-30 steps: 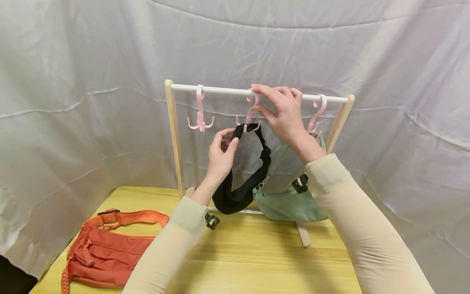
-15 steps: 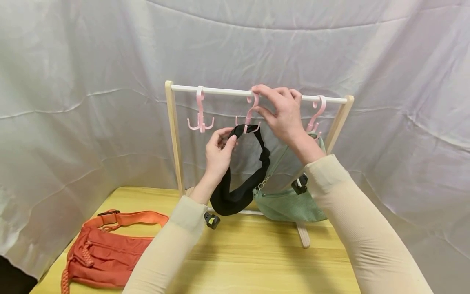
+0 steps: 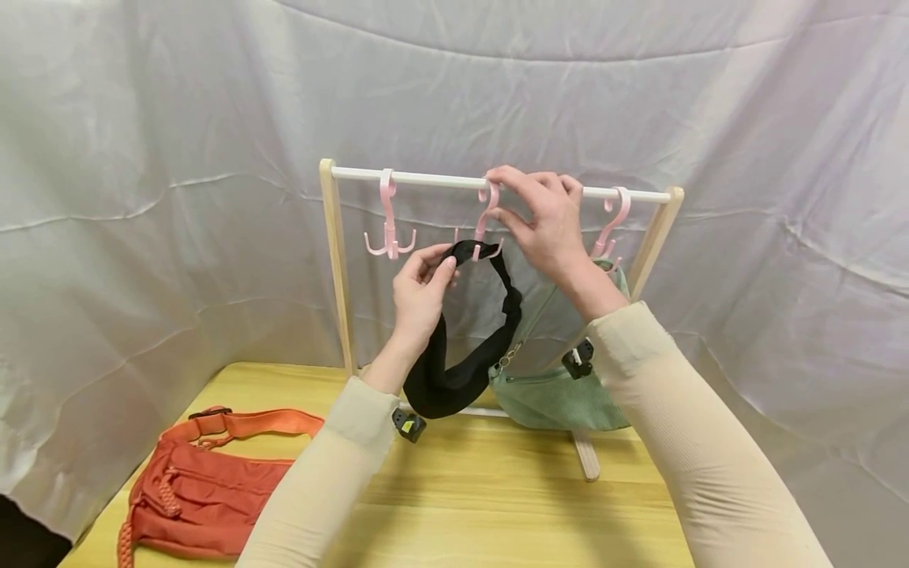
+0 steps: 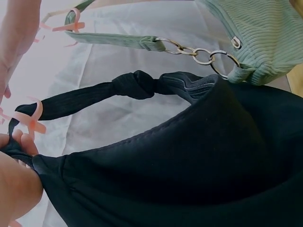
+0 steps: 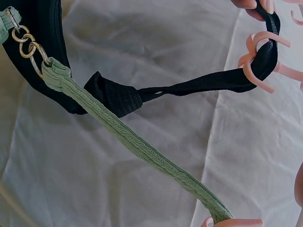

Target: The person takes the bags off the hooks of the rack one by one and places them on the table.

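Pale, creased backdrop fills the far side. Yellow wood-grain worktop (image 3: 454,513) in front of it. Rack (image 3: 436,180) stands at the worktop's far side, white rod across its top. Red bag (image 3: 206,493) lies near left. Green bag (image 3: 561,398) hangs from the right hook (image 3: 610,225). Black bag (image 3: 443,392) hangs just left of it, its strap looped over a prong of the middle hook (image 3: 480,229). Your right hand (image 3: 550,217) is up at the rod, thumb and index bent in, gripping the middle hook. Your left hand (image 3: 419,298), lower and left, pinches the black strap beside that hook, fingers drawn to the thumb. Left hook (image 3: 390,225) hangs farther left.
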Demonstrator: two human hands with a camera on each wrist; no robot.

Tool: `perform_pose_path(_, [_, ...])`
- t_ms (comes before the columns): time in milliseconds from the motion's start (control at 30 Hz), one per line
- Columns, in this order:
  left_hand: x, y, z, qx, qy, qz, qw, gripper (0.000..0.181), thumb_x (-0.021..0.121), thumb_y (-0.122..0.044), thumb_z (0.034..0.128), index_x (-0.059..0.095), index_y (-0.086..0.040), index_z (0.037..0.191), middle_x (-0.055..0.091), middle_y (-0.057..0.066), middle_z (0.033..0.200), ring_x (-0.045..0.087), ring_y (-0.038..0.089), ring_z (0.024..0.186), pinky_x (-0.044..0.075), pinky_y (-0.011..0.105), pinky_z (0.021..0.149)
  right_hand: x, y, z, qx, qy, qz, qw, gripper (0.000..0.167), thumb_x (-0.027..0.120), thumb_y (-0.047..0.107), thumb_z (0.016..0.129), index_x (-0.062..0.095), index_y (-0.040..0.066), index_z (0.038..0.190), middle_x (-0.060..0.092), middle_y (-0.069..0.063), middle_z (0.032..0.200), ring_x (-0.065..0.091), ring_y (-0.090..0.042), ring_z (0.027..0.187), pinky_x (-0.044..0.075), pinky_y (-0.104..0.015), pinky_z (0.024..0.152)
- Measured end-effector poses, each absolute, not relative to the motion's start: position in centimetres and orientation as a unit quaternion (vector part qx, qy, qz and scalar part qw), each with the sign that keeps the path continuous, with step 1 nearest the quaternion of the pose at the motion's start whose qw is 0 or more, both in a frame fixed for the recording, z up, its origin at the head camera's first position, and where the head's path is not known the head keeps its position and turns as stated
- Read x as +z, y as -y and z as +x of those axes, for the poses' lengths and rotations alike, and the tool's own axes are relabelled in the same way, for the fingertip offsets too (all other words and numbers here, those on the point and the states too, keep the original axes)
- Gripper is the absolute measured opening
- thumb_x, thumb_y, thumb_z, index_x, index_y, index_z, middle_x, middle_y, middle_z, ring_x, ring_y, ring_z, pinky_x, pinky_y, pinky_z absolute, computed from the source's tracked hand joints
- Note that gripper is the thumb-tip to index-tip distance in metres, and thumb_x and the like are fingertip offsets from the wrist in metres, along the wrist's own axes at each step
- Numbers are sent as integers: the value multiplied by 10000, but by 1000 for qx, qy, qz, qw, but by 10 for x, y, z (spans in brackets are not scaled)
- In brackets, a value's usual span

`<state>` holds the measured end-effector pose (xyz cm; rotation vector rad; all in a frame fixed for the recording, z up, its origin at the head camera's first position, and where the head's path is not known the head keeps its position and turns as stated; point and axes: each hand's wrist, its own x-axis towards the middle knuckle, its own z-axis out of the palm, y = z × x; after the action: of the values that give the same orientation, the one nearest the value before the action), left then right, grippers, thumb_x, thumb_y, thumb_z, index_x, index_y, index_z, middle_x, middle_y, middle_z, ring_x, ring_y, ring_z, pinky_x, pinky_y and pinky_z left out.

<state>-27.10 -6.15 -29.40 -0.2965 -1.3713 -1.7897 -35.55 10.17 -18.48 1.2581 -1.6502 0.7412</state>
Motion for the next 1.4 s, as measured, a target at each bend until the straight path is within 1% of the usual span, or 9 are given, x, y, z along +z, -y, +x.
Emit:
perform_pose_path(167, [-291, 61, -269, -711, 561, -121, 406, 230, 640, 57, 997, 639, 110, 1221, 720, 121, 984, 677, 104, 763, 564, 201, 697, -184, -102, -355, 297, 676, 505, 448, 431, 818, 242, 881, 712, 165, 1292, 721, -8, 1313, 602, -293, 1046, 270, -509, 1062])
perform_pose_path(300, [-290, 61, -269, -708, 570, -127, 398, 234, 622, 57, 1007, 625, 99, 1237, 715, 151, 1011, 681, 105, 766, 568, 204, 701, -183, -102, -356, 297, 677, 504, 446, 433, 818, 243, 880, 711, 164, 1293, 720, -12, 1313, 602, -292, 1048, 269, -511, 1062])
perform_pose_path(533, [-286, 59, -270, -710, 564, -128, 401, 236, 627, 65, 1001, 625, 101, 1235, 707, 223, 1062, 682, 75, 758, 571, 202, 705, -183, -102, -357, 301, 685, 499, 437, 431, 819, 243, 881, 713, 170, 1293, 726, -14, 1301, 601, -285, 1046, 262, -506, 1074])
perform_pose_path(767, [-282, 57, -271, -716, 559, -122, 401, 241, 632, 63, 999, 631, 103, 1237, 712, 229, 1083, 683, 70, 752, 569, 199, 698, -183, -103, -358, 299, 686, 499, 437, 423, 814, 246, 889, 712, 167, 1292, 727, -20, 1299, 601, -287, 1049, 263, -520, 1066])
perform_pose_path(1033, [-279, 57, -272, -708, 562, -127, 407, 259, 632, 69, 997, 638, 108, 1253, 711, 266, 1139, 686, 66, 759, 577, 204, 709, -184, -103, -358, 300, 685, 499, 438, 433, 820, 247, 880, 711, 170, 1293, 724, -24, 1304, 597, -286, 1048, 266, -529, 1058])
perform_pose_path(1267, [-276, 58, -272, -696, 567, -140, 419, 272, 640, 69, 992, 645, 109, 1262, 714, 264, 1112, 680, 64, 772, 580, 212, 716, -184, -101, -358, 300, 684, 498, 440, 429, 820, 248, 882, 713, 172, 1290, 731, -16, 1291, 599, -283, 1055, 264, -522, 1064])
perform_pose_path(1400, [-274, 59, -272, -693, 566, -150, 421, 276, 640, 71, 991, 644, 115, 1264, 714, 271, 1102, 679, 75, 779, 584, 235, 719, -184, -101, -358, 302, 686, 495, 439, 430, 822, 250, 879, 716, 174, 1289, 731, -11, 1290, 600, -278, 1053, 262, -518, 1064])
